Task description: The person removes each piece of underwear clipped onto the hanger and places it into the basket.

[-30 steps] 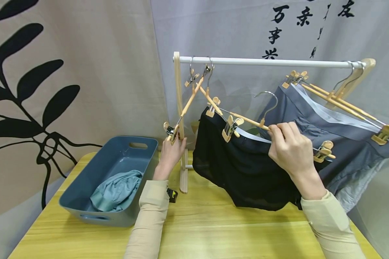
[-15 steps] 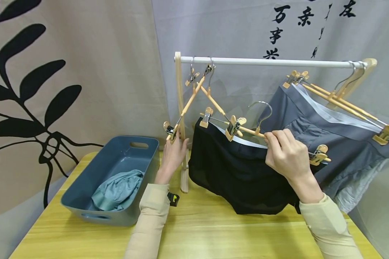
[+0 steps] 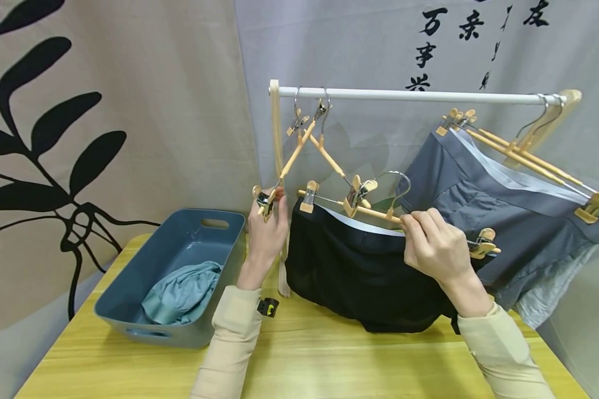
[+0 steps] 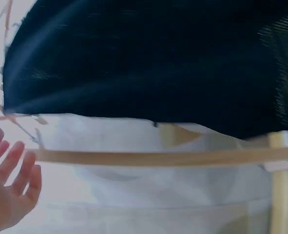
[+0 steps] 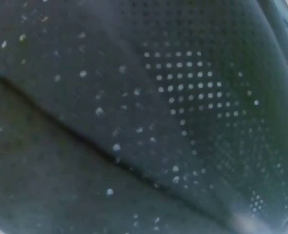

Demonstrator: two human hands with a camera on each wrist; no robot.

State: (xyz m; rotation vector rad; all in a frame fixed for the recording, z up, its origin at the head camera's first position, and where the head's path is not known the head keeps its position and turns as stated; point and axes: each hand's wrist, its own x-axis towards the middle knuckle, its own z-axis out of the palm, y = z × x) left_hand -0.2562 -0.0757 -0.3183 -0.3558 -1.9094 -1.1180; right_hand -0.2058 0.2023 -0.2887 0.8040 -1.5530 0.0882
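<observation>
Black shorts (image 3: pixel 359 271) hang at the middle of the station, in front of the rack and below its white rail (image 3: pixel 404 96), clipped at the waistband to a wooden clip hanger (image 3: pixel 379 214). A left clip (image 3: pixel 309 197) and a right clip (image 3: pixel 483 244) secure the two ends.

Right hand (image 3: pixel 439 249): fingers curled round the hanger bar, beside the metal hook (image 3: pixel 405 188). The hook is free of the rail.

Left hand (image 3: pixel 267 233): raised at the end clip (image 3: pixel 264 202) of a bare hanger (image 3: pixel 297 149). The left wrist view shows loosely bent, spread fingers with nothing visible between them; contact with the clip cannot be confirmed.

Change: over the last second the loaded hanger has dropped and shifted toward the person's left, and the hook now sits farther below the rail. The left hand has risen slightly. The grey shorts (image 3: pixel 499 205) at the right end of the rail and the teal cloth (image 3: pixel 182 293) in the blue bin (image 3: pixel 189 335) are unchanged.

Consequence (judgement): the right hand alone appears to bear the load. A second bare hanger (image 3: pixel 331 157) overlaps the loaded one in the head view, so its clip is a possible snag point.
</observation>
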